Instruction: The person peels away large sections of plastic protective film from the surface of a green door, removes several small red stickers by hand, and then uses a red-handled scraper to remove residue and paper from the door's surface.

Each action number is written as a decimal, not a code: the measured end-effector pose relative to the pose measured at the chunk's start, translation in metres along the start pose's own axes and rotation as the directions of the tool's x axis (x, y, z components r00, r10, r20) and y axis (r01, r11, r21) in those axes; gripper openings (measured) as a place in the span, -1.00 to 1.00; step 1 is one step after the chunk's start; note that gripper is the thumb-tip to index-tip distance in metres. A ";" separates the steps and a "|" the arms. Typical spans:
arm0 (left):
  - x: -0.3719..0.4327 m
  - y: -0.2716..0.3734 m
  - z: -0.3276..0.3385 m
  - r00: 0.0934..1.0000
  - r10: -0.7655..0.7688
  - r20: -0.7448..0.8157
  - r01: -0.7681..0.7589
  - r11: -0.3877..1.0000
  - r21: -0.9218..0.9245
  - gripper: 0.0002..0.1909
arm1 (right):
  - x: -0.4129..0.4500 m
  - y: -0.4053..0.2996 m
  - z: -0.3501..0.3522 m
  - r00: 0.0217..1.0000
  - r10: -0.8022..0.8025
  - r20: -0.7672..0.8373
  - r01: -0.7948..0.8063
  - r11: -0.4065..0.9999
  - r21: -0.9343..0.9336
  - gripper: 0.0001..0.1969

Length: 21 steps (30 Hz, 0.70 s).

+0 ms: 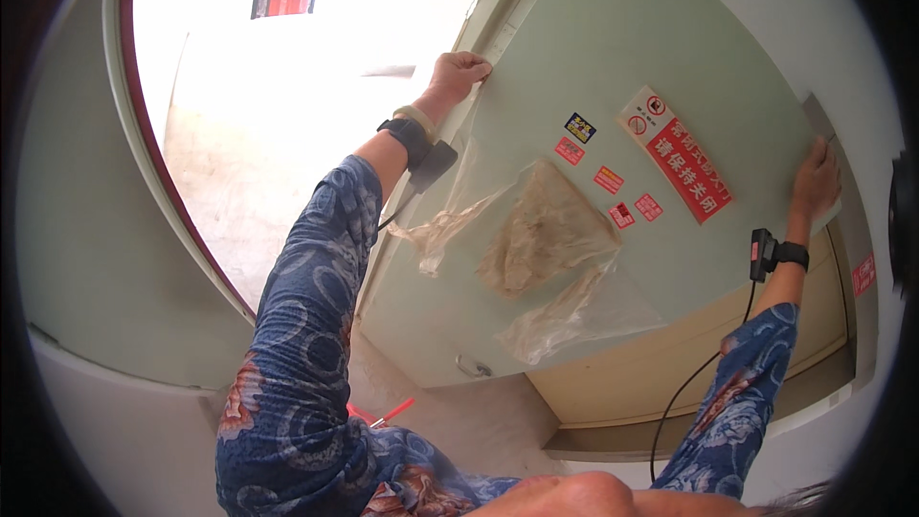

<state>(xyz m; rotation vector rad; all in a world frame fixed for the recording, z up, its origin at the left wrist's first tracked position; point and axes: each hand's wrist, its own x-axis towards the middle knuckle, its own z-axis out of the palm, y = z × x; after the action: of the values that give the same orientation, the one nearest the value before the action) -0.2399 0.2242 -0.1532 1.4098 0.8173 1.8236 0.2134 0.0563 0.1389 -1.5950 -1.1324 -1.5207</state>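
Note:
A pale green door (pixel 689 36) fills the middle and right, with torn clear plastic film (pixel 553 230) hanging loose and crumpled from its face. My left hand (pixel 459 79) is at the door's left edge, its thumb and fingers pinched on a strip of the film that trails down from it. My right hand (pixel 817 178) rests at the door's far right edge; its fingers are partly hidden and blurred, so its hold is unclear. A red and white sign (pixel 678 154) and several small stickers (pixel 609 179) are on the door. Both wrists wear black strapped devices.
A door handle (pixel 474 366) projects near the lower edge. Another green door panel (pixel 143 230) stands at the left, beside a bright opening. Beyond the door at lower right is a cream-coloured door (pixel 653 366) in a frame. A black cable (pixel 668 409) hangs by my right arm.

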 end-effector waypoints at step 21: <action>-0.004 0.015 0.003 0.989 0.124 -0.080 -0.125 0.992 -0.001 -0.83 | 0.002 0.008 0.002 0.995 -0.027 -0.092 0.031 0.999 0.039 -0.48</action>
<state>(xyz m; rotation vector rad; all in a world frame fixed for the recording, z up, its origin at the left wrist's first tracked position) -0.2382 0.2123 -0.1425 1.4198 0.7782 1.9867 0.2218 0.0551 0.1414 -1.4727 -1.1325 -1.5635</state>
